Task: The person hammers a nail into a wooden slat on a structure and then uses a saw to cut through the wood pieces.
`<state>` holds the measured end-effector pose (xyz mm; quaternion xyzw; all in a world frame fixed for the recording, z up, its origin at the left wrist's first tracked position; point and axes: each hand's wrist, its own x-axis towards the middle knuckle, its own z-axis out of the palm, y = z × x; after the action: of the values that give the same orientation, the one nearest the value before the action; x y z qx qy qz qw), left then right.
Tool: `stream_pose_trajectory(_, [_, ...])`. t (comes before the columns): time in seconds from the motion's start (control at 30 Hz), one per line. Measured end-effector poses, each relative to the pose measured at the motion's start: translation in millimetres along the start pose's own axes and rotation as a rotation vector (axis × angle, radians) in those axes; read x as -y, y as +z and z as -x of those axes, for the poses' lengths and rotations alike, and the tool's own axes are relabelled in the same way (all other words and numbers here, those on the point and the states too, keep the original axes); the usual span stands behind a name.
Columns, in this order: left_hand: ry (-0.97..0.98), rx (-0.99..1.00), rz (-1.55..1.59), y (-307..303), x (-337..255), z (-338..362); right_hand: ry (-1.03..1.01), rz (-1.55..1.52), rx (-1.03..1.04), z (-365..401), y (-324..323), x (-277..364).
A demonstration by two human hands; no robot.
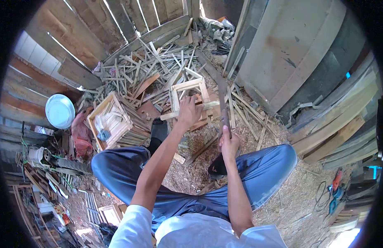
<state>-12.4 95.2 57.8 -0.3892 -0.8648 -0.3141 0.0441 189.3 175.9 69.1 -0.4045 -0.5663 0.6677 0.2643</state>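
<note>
Wooden slat (pixel 170 115) crosswise at near edge of frame (pixel 187 84), middle hidden under left hand (pixel 190 112), grip unclear, right hand (pixel 230 144) clasping blade-like tool (pixel 220 84) pointing forward

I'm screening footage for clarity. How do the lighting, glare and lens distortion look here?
Head view: wide-angle distortion, with black corners around a rounded image; head view: bright daylight through gaps in the plank wall, plus a blown-out patch at lower right; head view: left hand and right hand clear of glare.
</note>
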Motion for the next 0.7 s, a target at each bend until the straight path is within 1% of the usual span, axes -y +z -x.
stream_pose_trajectory(0.07, [-0.031, 0.138, 0.010, 17.0, 3.8, -8.6, 0.019, 0.087, 0.059, -0.4, -1.4, -5.6])
stream_pose_trajectory(0.1, [-0.003, 0.073, 0.145, 24.3, 6.8, -10.1, 0.018, 0.166, 0.095, 2.3, -2.3, -1.8])
stream_pose_trajectory(0.13, [0.011, 0.091, 0.134, 30.7, 10.6, -10.7, 0.028, 0.147, 0.082, 3.1, -1.9, 1.6])
stream_pose_trajectory(0.2, [-0.175, 0.299, 0.026, 37.7, 16.8, -10.5, -0.085, 0.276, 0.121, 3.7, 1.2, 5.5])
stream_pose_trajectory(0.23, [-0.165, 0.313, 0.014, 37.6, 19.9, -12.9, -0.115, 0.296, 0.116, 1.1, 2.9, 5.6])
stream_pose_trajectory(0.3, [-0.082, 0.278, 0.139, 36.0, 25.6, -15.7, -0.097, 0.282, 0.115, -1.6, 2.5, 14.6])
stream_pose_trajectory(0.33, [-0.082, 0.291, 0.132, 36.5, 25.8, -12.9, -0.088, 0.284, 0.126, 0.1, 1.1, 17.5])
stream_pose_trajectory(0.4, [-0.026, 0.255, 0.148, 32.2, 27.2, -9.7, -0.074, 0.253, 0.138, 0.4, -0.8, 16.0])
stream_pose_trajectory(0.47, [-0.042, 0.216, 0.147, 28.4, 25.4, -6.0, -0.076, 0.222, 0.149, -1.7, -0.2, 19.8])
stream_pose_trajectory(0.53, [-0.082, 0.156, 0.180, 29.3, 14.4, 3.6, -0.189, 0.357, 0.115, 6.8, -3.2, 38.7])
stream_pose_trajectory(0.57, [-0.046, 0.148, 0.112, 26.1, 9.7, 6.4, -0.160, 0.346, 0.115, 8.3, -4.5, 37.0])
stream_pose_trajectory(0.6, [-0.045, 0.163, 0.113, 27.4, 6.6, 8.6, -0.147, 0.344, 0.107, 9.3, -6.1, 36.9])
stream_pose_trajectory(0.67, [-0.033, 0.159, -0.015, 28.5, 1.8, 9.2, -0.108, 0.355, 0.111, 10.3, -8.2, 38.2])
stream_pose_trajectory(0.7, [0.028, 0.142, -0.050, 29.5, 4.5, 6.8, -0.102, 0.352, 0.106, 10.3, -8.5, 34.8])
